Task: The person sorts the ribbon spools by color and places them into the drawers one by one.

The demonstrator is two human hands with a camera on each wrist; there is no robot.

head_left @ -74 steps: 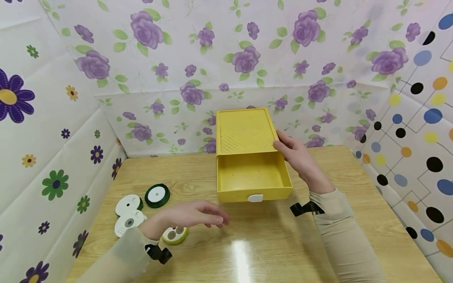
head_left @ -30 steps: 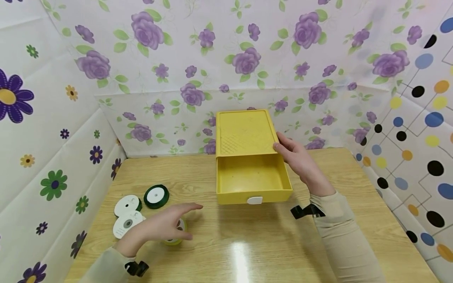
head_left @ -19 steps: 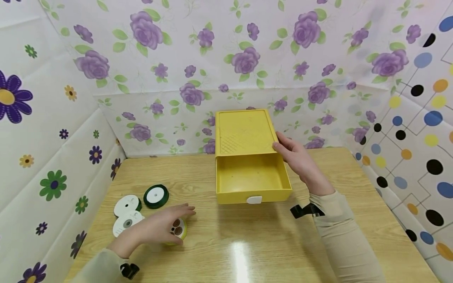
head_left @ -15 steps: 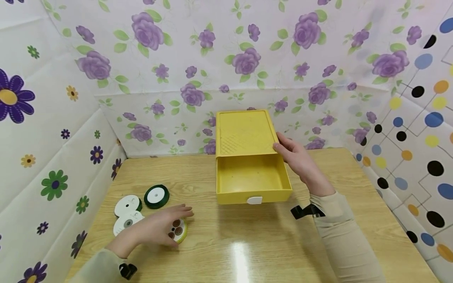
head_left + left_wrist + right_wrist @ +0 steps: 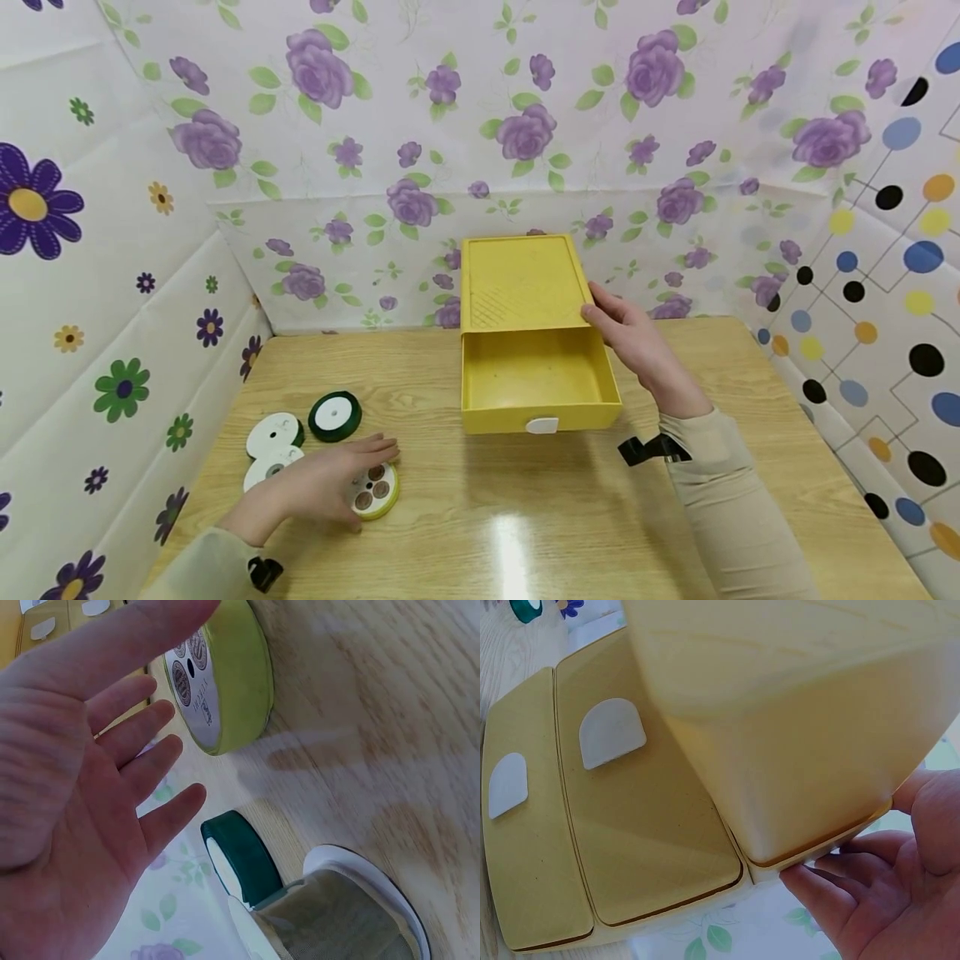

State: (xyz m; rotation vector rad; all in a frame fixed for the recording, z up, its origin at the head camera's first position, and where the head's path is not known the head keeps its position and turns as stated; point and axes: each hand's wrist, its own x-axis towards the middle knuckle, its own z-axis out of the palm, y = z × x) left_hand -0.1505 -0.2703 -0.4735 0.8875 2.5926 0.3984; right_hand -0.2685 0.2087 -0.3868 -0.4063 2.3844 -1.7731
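Note:
A yellow drawer cabinet stands at the back of the table, its top drawer pulled out and bare inside. My right hand grips the cabinet's right side, with the thumb at the front upper edge and the fingers along the side wall. On the left, my left hand hovers over a yellow-green ribbon spool with its fingers spread. In the left wrist view the palm is bare, and the thumb overlaps that ribbon spool. Lower drawers with white pull tabs show in the right wrist view.
Behind the left hand lies a dark green ribbon spool. Two more white-sided spools, one of them behind the other, overlap at the far left. Flower-printed cloth covers the wall behind the table.
My left hand has moved left from in front of the cabinet to the yellow-green ribbon spool, its fingers spreading. The right hand keeps its grip on the cabinet.

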